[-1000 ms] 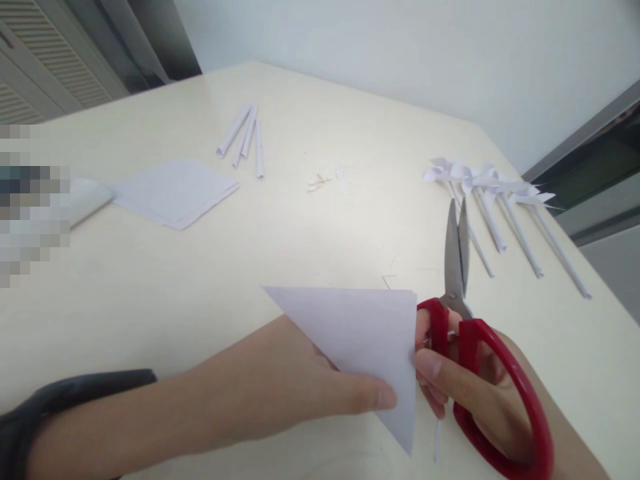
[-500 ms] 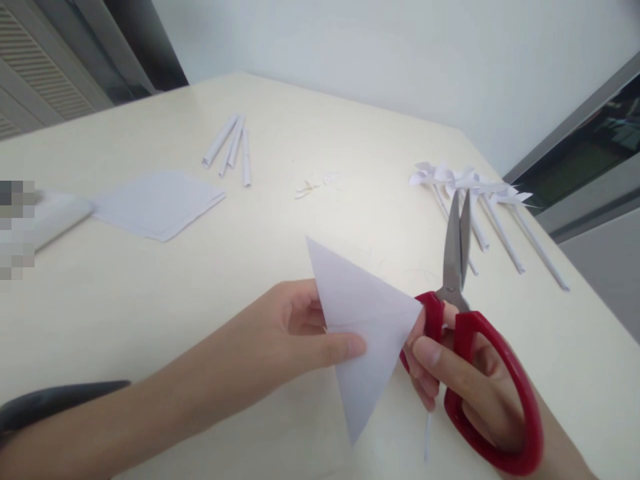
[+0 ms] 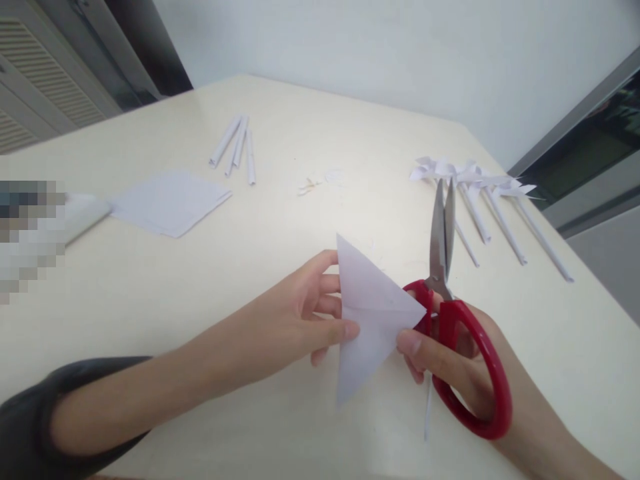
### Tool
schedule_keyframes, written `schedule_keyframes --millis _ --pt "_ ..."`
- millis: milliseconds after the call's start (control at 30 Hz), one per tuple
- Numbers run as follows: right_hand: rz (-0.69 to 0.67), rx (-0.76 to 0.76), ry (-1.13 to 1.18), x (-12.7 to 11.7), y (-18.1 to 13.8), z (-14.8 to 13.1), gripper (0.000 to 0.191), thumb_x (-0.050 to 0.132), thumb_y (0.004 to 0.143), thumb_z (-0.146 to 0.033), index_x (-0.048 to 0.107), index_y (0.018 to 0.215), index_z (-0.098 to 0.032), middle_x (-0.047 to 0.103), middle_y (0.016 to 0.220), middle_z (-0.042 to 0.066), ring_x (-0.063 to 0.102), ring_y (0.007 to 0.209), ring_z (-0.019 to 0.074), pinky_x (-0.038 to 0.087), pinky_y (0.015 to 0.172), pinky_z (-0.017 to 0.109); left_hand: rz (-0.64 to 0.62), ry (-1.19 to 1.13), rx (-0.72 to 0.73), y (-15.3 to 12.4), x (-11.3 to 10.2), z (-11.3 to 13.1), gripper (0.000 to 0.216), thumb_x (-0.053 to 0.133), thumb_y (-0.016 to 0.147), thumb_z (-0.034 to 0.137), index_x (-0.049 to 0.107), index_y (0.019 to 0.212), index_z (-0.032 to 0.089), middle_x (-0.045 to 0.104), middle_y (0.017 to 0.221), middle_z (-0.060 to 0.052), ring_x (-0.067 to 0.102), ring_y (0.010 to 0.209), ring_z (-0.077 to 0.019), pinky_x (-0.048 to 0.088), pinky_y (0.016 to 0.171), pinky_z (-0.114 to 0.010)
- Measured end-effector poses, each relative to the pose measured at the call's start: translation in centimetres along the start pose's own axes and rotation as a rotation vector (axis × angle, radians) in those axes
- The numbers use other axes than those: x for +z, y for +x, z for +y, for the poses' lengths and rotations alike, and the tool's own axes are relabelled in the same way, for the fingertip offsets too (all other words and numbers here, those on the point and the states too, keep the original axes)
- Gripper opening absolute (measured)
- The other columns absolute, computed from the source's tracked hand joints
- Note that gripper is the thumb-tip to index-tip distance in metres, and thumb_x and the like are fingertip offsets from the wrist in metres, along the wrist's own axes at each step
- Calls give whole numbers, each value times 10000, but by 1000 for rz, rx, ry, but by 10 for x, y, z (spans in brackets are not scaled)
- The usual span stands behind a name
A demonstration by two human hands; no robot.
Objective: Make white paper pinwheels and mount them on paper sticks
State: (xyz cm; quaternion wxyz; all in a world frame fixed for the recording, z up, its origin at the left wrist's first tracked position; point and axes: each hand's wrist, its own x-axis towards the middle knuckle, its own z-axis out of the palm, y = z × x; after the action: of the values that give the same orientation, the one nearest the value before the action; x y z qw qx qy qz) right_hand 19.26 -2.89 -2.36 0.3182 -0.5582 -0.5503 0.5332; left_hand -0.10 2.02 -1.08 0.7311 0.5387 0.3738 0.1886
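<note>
A white paper triangle [image 3: 373, 300] with a crease across its middle is held upright between my hands, its point facing right. My left hand [image 3: 320, 320] pinches its straight left side, thumb in front and fingers behind. My right hand [image 3: 455, 360] has red-handled scissors [image 3: 495, 380] hooked on it, their blades pointing up and slightly parted. The thumb of that same hand also presses on the triangle's lower right edge, near the point. Below my right hand a thin white strip [image 3: 427, 410] shows; whether it hangs or lies on the table I cannot tell.
Square paper sheets [image 3: 173, 203] lie stacked at the left, with several rolled paper sticks [image 3: 230, 147] behind them. Small scraps [image 3: 310, 185] sit mid-table. Several paper pinwheels [image 3: 500, 200] on sticks rest at the right of the cream table [image 3: 280, 213]. A blurred-out white object [image 3: 85, 213] is far left.
The triangle has turned so that its left side stands nearly vertical. My right hand and the scissors have shifted slightly left and up, the thumb now on the paper's edge.
</note>
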Motion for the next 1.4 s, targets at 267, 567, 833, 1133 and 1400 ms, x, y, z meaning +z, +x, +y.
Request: schedule_keyframes --millis 267,567,833,1133,1400 --pt "-21 29 125 8 -4 -3 143 683 728 -244 548 750 -203 542 577 -61 468 501 73 365 451 175 -12 13 1 -4 6 -4 852 701 678 105 203 1340 304 554 1172 -79 589 864 -174 484 734 -333" --pt "45 -54 15 3 -1 -11 110 597 803 -293 532 779 -206 524 655 -42 477 533 82 382 482 188 44 195 61 -4 10 -11 845 732 657 233 244 1344 307 505 1234 -101 561 966 -243 472 736 -382" --pt "306 -209 -577 -23 18 8 193 549 797 -314 528 949 -197 618 860 44 556 687 168 423 550 272 -68 235 76 -9 11 -7 832 700 687 234 224 1369 259 534 1199 -105 577 890 -198 468 741 -360" --pt "434 -245 -816 -24 23 24 308 512 813 -282 483 1106 -191 619 1045 90 590 845 223 442 674 330 -111 292 265 -13 11 -6 653 556 766 138 281 1356 187 540 1155 -124 585 960 -219 472 770 -352" --pt "453 -307 -966 -26 26 31 259 470 850 -302 513 1068 -167 590 1035 113 573 916 251 455 750 363 2 319 320 -3 7 -19 548 454 802 140 277 1318 187 514 1198 -129 576 879 -200 460 671 -322"
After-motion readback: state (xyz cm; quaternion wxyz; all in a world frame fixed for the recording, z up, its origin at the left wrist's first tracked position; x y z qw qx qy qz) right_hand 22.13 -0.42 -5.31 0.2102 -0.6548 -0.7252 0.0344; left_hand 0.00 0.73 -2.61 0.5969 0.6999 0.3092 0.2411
